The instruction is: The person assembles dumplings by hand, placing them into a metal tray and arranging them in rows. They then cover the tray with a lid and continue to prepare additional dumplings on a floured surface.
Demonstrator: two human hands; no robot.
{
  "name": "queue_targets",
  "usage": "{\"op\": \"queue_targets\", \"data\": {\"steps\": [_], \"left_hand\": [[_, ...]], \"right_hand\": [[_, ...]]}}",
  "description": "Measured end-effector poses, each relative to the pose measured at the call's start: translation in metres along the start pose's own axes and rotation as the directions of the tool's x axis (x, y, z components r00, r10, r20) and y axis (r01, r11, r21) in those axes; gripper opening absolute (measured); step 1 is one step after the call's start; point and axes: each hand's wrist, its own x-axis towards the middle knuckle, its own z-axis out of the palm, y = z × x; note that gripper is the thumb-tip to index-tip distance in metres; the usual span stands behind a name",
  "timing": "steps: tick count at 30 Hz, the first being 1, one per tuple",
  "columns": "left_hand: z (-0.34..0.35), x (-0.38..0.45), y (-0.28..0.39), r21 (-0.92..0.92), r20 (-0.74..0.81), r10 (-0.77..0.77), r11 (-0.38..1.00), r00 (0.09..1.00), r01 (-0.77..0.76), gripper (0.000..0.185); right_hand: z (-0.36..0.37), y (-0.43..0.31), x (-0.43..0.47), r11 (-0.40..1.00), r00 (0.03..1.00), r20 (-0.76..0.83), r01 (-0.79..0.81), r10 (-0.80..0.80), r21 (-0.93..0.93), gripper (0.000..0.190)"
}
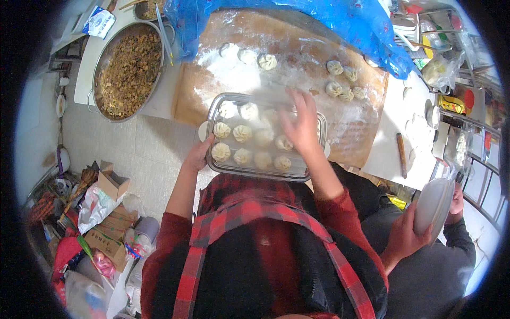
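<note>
My left hand (200, 153) grips the left edge of a rectangular metal-rimmed tray (255, 174) in front of my apron. Rows of pleated dough buns (242, 133) sit in the tray. A hazy patch blurs some of them, and I cannot tell whether a clear cover lies over them. Over the tray's right part is my right hand (301, 121), its fingers spread and blurred. Its palm side is hidden, so any hold there cannot be made out. Beyond the tray lies a floured wooden board (255, 36) bearing more pleated buns (267, 62).
A large metal basin of chopped filling (129, 73) stands at the left. Blue plastic sheeting (303, 12) covers the board's far edge. At right are a rolling pin (401, 155) and another person's hand (404, 235) holding a pale round lid-like object (432, 209). Boxes and bags (103, 239) crowd the lower left.
</note>
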Motion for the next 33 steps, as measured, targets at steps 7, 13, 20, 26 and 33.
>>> {"op": "queue_targets", "data": {"steps": [7,13,20,26,33], "left_hand": [[0.002,0.001,-0.002,0.075,-0.002,0.07,0.995,0.998,-0.07,0.056],[-0.014,0.011,-0.008,-0.011,0.106,0.043,0.999,0.993,-0.042,0.053],[-0.024,0.019,-0.013,0.029,0.078,-0.002,1.0,0.997,0.0,0.05],[-0.013,0.008,-0.004,0.018,0.028,-0.008,1.0,1.0,0.007,0.048],[0.002,-0.005,0.005,0.048,0.043,0.0,0.999,0.999,-0.002,0.046]], "right_hand": [[0.084,0.033,0.118,0.933,0.983,0.172,0.003,0.063,-0.359,0.049],[0.003,0.081,0.107,0.587,0.809,0.443,-0.587,0.387,0.558,0.037],[-0.08,0.033,-0.104,0.303,0.582,0.453,-0.779,0.676,0.549,0.035],[-0.029,0.023,-0.179,0.902,0.906,0.014,-0.42,0.423,-0.097,0.037],[-0.014,0.033,-0.184,0.905,0.944,-0.043,-0.327,0.328,-0.273,0.04]]}}
